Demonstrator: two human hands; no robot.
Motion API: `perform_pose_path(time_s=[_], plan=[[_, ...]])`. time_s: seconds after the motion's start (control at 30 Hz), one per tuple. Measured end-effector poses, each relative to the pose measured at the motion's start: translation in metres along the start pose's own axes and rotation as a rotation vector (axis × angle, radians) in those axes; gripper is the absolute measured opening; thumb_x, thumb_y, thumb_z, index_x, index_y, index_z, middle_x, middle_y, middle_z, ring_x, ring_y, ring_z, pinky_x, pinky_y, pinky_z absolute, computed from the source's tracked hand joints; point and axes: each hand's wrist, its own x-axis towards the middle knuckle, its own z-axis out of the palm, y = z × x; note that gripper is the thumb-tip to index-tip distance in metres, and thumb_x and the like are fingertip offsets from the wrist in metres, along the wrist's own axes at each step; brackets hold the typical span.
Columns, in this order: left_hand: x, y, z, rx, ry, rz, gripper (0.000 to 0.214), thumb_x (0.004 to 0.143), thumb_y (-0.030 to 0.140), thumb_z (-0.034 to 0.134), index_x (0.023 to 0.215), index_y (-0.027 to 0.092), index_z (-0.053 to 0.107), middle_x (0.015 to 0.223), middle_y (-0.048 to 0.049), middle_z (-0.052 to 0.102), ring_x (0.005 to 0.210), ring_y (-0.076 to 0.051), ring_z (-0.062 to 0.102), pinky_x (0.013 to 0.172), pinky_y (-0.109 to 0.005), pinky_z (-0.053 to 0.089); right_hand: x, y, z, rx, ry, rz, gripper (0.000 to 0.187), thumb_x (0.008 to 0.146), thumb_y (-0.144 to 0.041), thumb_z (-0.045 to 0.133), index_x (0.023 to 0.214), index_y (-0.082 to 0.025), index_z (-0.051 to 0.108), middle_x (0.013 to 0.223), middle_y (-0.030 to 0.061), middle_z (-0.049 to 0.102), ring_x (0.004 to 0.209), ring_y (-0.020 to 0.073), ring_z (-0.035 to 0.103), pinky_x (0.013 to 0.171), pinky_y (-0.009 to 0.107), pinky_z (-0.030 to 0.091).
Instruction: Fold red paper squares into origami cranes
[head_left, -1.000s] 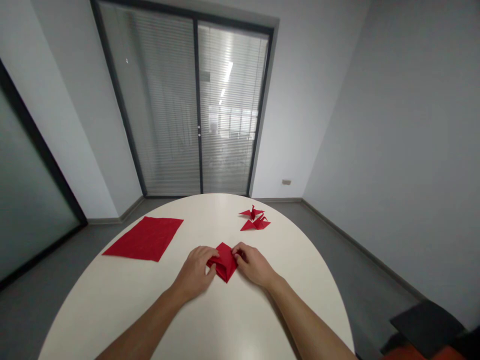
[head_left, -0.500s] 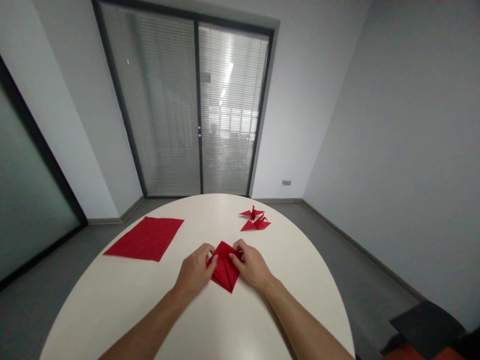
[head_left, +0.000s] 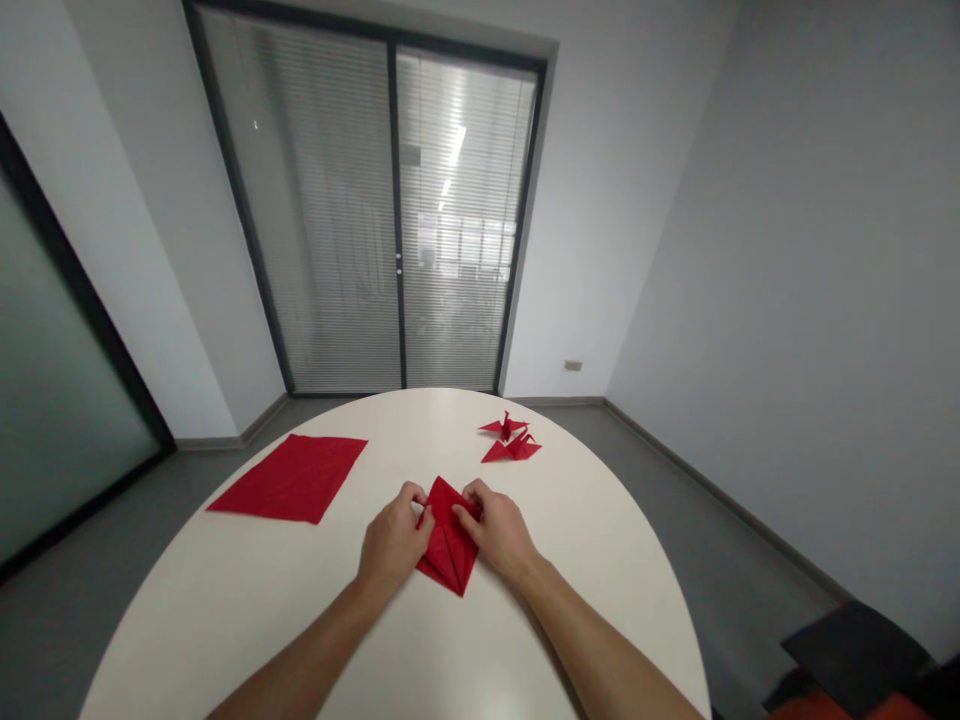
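A partly folded red paper (head_left: pixel 448 547) lies on the white round table (head_left: pixel 225 610) in front of me, its point toward me. My left hand (head_left: pixel 394 543) presses on its left side with fingers curled and pinching the upper left edge. My right hand (head_left: pixel 496 532) holds the right side, fingers pinched on the upper right edge. Both hands touch the paper and rest on the table.
A flat stack of red paper sheets (head_left: pixel 291 477) lies at the left of the table. Two finished red paper cranes (head_left: pixel 509 438) sit beyond my hands, toward the far right edge. A glass door with blinds (head_left: pixel 390 210) stands behind the table.
The folded paper has been opened out into a wider kite shape and has slid slightly toward me. Both hands moved up to pinch its upper edges.
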Motion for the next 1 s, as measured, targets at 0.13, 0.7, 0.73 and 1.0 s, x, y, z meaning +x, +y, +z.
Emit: perform_pose_path(time_s=[0.13, 0.7, 0.73, 1.0], plan=[[-0.002, 0.004, -0.001, -0.060, -0.012, 0.044, 0.004, 0.091, 0.029, 0.054, 0.089, 0.025, 0.052, 0.067, 0.0049, 0.058, 0.060, -0.016, 0.058, 0.056, -0.023, 0.031, 0.001, -0.001, -0.001, 0.006, 0.011, -0.001, 0.006, 0.089, -0.027, 0.058, 0.093, -0.023, 0.057, 0.078, -0.0005, 0.065, 0.067, 0.0158, 0.056, 0.063, 0.025, 0.036], [0.006, -0.012, 0.006, -0.335, -0.085, 0.032, 0.027, 0.095, 0.038, 0.047, 0.102, 0.021, 0.067, 0.080, -0.0029, 0.070, 0.073, -0.019, 0.067, 0.068, -0.028, 0.049, -0.002, -0.004, -0.005, 0.106, 0.027, 0.034, 0.022, 0.095, -0.030, 0.052, 0.112, -0.023, 0.065, 0.105, 0.0057, 0.072, 0.089, 0.0196, 0.065, 0.080, 0.031, 0.048], [0.006, -0.012, 0.006, -0.327, -0.087, 0.034, 0.026, 0.095, 0.036, 0.047, 0.103, 0.021, 0.066, 0.081, -0.0026, 0.070, 0.072, -0.019, 0.066, 0.069, -0.028, 0.048, -0.002, -0.004, -0.005, 0.103, 0.029, 0.042, 0.023, 0.094, -0.030, 0.054, 0.113, -0.022, 0.064, 0.107, 0.0061, 0.071, 0.088, 0.0197, 0.064, 0.081, 0.032, 0.049], [0.000, -0.014, 0.004, -0.113, -0.031, 0.092, 0.018, 0.091, 0.026, 0.055, 0.107, 0.022, 0.062, 0.080, 0.0003, 0.064, 0.073, -0.017, 0.062, 0.067, -0.026, 0.044, -0.006, -0.004, 0.001, 0.157, 0.012, 0.048, 0.041, 0.081, -0.021, 0.067, 0.121, -0.020, 0.060, 0.115, 0.0083, 0.067, 0.093, 0.0211, 0.063, 0.081, 0.033, 0.051]])
